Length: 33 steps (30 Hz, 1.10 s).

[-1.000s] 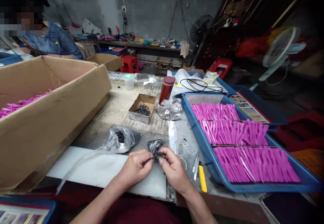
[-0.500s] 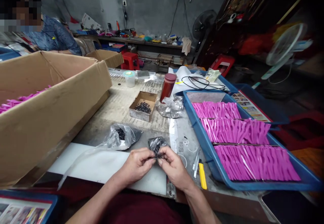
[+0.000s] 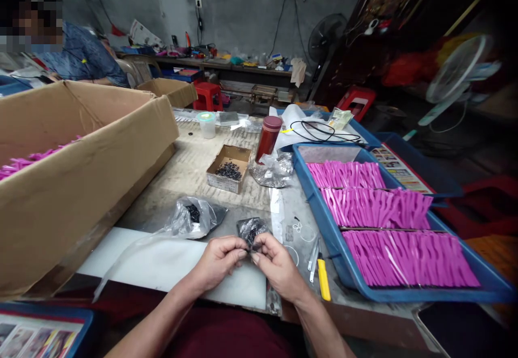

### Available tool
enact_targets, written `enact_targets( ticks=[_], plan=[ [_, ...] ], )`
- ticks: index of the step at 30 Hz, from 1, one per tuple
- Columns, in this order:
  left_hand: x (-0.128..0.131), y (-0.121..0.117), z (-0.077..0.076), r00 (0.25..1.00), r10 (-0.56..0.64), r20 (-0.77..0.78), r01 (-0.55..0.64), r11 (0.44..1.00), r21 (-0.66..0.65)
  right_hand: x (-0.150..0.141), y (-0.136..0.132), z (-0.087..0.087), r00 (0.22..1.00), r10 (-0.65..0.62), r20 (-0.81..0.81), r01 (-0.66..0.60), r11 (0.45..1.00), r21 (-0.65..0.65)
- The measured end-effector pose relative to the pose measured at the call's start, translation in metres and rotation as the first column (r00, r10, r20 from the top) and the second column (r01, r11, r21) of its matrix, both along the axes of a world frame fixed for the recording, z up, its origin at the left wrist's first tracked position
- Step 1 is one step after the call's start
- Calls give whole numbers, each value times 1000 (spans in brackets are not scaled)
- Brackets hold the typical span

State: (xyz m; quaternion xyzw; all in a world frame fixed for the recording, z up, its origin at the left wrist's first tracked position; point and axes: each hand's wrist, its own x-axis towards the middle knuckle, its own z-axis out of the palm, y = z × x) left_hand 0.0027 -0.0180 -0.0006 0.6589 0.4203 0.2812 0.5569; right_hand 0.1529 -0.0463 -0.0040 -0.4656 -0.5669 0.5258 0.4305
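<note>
- Cardboard carton [image 3: 89, 185], left of frame: loose magenta pcs [image 3: 34, 161] are lying inside, unsorted.
- Blue tray [image 3: 429, 294], right of frame: upright magenta pcs [image 3: 408, 261] are filling 3 rows, looks near full.
- Clear bag [image 3: 178, 223], lower left of ctr: holding black bits [image 3: 194, 214].
- L hand [image 3: 218, 261] + R hand [image 3: 277, 263], lower ctr: fingers are pinching, tips nearly meeting.
- Small cardboard box [image 3: 222, 183], ctr: holding black parts [image 3: 229, 171], plenty left.
- Dark bag [image 3: 253, 226]: lying just beyond fingers.
- Tiny dark part [image 3: 250, 249], lower ctr: both hands are apparently gripping it, too small to ID; seems mid-step.
</note>
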Motion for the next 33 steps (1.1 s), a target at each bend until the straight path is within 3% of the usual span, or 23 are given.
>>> enact_targets(
  ticks=[3, 6, 17, 33],
  plan=[
    [0, 0, -5, 997, 19, 75, -10, 992, -126, 0, 0, -1, 1000, -11, -19, 11, 1000, -2],
    [1, 0, -7, 994, 33, 102, -16, 986, -166, 0, 0, -1, 1000, -7, -23, 7, 1000, -7],
    [4, 0, 0, 993, 62, 101, -42, 982, -186, -1, -1, -3, 999, -17, -40, 16, 1000, -18],
    [4, 0, -4, 989, 78, 125, -50, 976, -210, -5, -1, 0, 986, -68, -154, 49, 991, -123]
  ],
)
